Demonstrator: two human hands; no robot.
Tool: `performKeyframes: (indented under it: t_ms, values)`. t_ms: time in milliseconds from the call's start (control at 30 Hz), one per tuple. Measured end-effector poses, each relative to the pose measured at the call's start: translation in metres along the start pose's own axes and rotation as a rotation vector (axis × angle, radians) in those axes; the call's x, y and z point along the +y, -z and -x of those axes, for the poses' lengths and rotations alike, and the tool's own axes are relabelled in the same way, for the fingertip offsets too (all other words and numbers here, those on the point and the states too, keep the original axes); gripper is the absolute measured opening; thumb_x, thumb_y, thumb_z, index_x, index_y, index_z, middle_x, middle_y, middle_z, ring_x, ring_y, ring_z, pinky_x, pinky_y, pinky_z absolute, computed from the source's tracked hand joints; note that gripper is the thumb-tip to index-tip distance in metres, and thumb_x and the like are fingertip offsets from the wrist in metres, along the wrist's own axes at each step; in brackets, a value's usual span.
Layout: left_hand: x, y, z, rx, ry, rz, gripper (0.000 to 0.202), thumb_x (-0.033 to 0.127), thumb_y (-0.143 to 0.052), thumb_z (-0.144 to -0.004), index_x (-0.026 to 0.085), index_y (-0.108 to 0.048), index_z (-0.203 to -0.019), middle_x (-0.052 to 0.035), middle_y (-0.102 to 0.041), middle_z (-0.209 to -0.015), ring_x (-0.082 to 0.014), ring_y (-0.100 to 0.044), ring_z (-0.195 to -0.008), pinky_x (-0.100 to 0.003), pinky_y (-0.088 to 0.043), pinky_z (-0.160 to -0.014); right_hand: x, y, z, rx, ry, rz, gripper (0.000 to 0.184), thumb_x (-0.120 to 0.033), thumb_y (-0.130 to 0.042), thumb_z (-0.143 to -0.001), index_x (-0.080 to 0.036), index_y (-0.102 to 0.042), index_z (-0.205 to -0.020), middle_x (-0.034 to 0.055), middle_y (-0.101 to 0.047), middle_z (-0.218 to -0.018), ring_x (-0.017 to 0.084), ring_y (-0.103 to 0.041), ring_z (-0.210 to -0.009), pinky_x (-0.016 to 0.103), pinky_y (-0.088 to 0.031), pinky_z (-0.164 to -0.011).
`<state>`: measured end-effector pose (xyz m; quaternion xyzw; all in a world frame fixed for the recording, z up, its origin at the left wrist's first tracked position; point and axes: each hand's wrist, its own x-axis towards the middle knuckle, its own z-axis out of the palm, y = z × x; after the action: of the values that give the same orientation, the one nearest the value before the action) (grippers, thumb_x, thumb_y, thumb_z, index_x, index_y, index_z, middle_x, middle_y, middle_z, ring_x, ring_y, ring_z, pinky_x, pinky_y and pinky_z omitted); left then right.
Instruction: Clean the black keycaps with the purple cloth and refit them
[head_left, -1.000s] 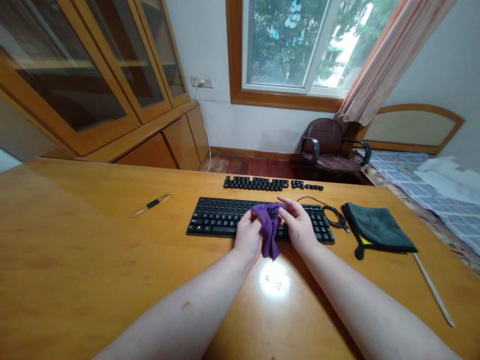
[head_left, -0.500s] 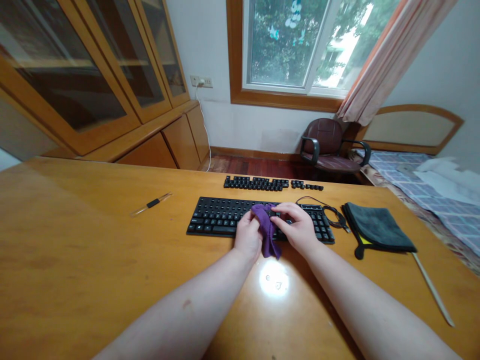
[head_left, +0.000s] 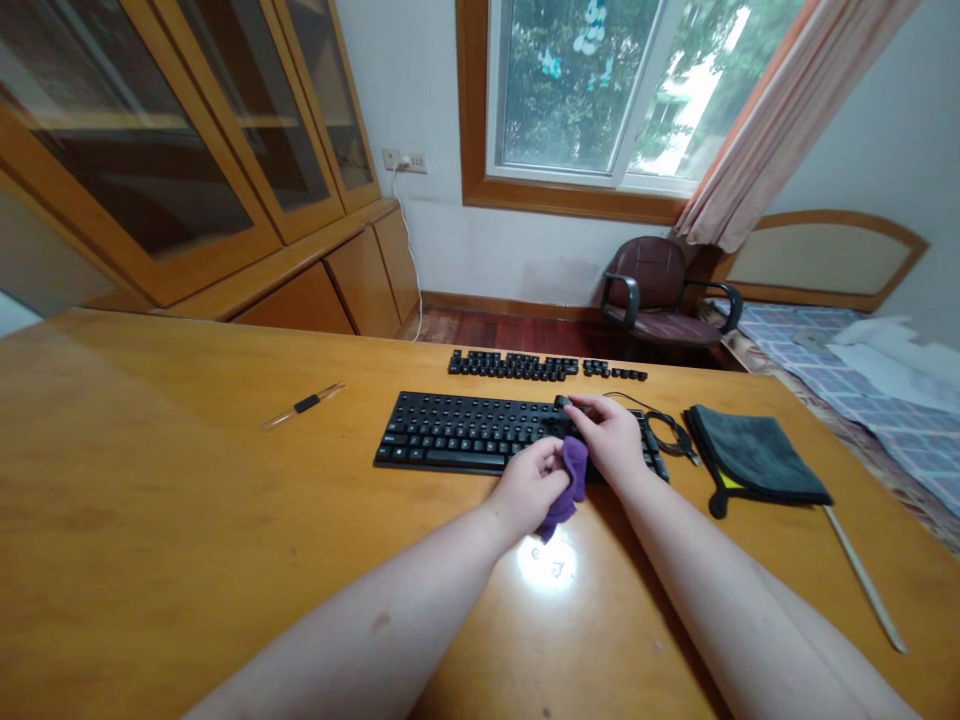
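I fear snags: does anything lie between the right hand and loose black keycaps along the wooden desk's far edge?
Yes: a thin black cable curves between the right hand and the rightmost keycaps.

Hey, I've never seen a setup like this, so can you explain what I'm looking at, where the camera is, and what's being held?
There's no machine here, just a person's two bare hands. Every picture comes from one camera worn on the head, looking forward and down.

On the wooden desk sits a black keyboard. Beyond it lie loose black keys. To the left is a thin, clear tool with a dark middle; to the right, a coiled cable and a folded grey cloth.

The left hand holds a purple cloth. The right hand's fingertips are at a small black piece, perhaps a key; the grip is hard to make out.
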<state>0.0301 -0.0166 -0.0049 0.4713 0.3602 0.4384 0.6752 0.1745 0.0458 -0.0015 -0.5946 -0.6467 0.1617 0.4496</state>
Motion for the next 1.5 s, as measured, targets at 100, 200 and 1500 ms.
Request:
performKeyframes:
  t_ms: [100, 200, 1500]
  values:
    - [-0.006, 0.002, 0.000, -0.009, -0.018, -0.304, 0.020, 0.017, -0.046, -0.071, 0.016, -0.060, -0.085, 0.0024, -0.054, -0.060, -0.0095, -0.051, -0.051, -0.020, -0.038, -0.049, 0.003, -0.001, -0.002, -0.113, 0.047, 0.132, 0.027, -0.040, -0.060, -0.076, -0.019, -0.072, -0.089, 0.0064, -0.070, -0.080, 0.020, -0.061, -0.071, 0.033, -0.047, -0.070]
    - [-0.010, 0.005, -0.002, 0.066, -0.044, -0.578, 0.019, 0.018, -0.046, -0.072, 0.018, -0.061, -0.084, 0.0044, -0.051, -0.057, -0.0094, -0.048, -0.053, -0.020, -0.034, -0.051, 0.005, 0.001, -0.006, -0.248, 0.062, 0.183, 0.023, -0.037, -0.061, -0.075, -0.021, -0.073, -0.087, 0.0063, -0.072, -0.087, 0.022, -0.063, -0.082, 0.034, -0.047, -0.077]
    - [-0.012, 0.013, -0.006, 0.065, 0.055, -0.579, 0.075, 0.017, -0.050, -0.068, 0.019, -0.030, -0.141, 0.0079, -0.050, -0.051, -0.0102, -0.041, -0.046, -0.021, -0.028, -0.047, 0.010, 0.004, -0.011, -0.402, 0.246, 0.231, 0.014, -0.031, -0.060, -0.078, -0.022, -0.070, -0.078, 0.0031, -0.071, -0.081, 0.020, -0.062, -0.080, 0.034, -0.044, -0.079]
